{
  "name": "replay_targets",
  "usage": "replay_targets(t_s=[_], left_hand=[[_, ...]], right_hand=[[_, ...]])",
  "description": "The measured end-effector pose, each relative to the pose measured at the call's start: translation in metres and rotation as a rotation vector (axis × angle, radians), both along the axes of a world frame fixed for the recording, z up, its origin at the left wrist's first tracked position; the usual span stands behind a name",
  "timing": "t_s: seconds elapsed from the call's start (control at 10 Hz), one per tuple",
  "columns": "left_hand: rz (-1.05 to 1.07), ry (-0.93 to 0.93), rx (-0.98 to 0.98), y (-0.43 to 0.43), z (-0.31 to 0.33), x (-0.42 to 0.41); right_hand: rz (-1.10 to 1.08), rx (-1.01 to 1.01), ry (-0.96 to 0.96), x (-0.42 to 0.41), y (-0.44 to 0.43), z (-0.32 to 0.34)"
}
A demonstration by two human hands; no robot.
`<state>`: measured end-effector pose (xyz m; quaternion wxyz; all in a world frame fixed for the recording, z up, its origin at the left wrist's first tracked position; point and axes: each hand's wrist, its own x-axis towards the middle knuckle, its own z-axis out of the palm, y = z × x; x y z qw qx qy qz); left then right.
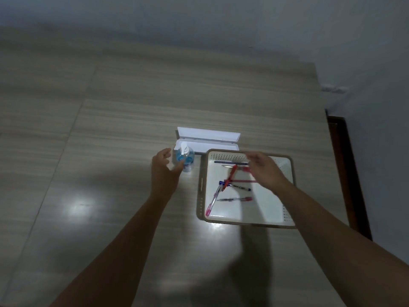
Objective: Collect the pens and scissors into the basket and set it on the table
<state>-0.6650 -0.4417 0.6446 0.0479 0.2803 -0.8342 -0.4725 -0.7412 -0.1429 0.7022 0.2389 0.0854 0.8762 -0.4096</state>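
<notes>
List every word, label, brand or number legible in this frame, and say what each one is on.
None can be read.
Pump bottle: a label patch shows low on its front, too blurred to read.
Dark-barrelled pen in the basket: pale marks along the barrel, too small to read.
White case, table and the other pens: no print visible.

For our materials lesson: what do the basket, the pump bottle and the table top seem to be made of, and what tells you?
Basket: probably moulded plastic, matte white with a tan rim; rows of punched holes in its walls suggest it.
Pump bottle: clear plastic, likely; blue liquid shows through.
Table top: wood-grain laminate or veneer, hard to say which; striped grain, glossy light reflections.
</notes>
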Motion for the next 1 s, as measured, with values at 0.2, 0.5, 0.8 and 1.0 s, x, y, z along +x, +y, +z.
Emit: replay_targets(t_s=[0.2, 0.5, 0.8, 1.0], left_hand=[[-0.021, -0.234, 0.093, 0.044, 0.004, 0.038], [-0.386, -0.319, 0.170, 0.074, 0.000, 0.052], [-0.394, -0.324, 0.089, 0.056, 0.014, 0.073], [-0.398, 0.081, -0.176, 0.074, 0.019, 0.097]], right_hand=[[-0.255, 0.309, -0.068, 0.022, 0.111, -0.017], [-0.143, 0.242, -0.194, 0.055, 0.130, -0.022], [-0.057, 0.106, -0.156, 0.068, 0.123, -0.016], [-0.090, 0.112, 0.009, 0.087, 0.125, -0.018]])
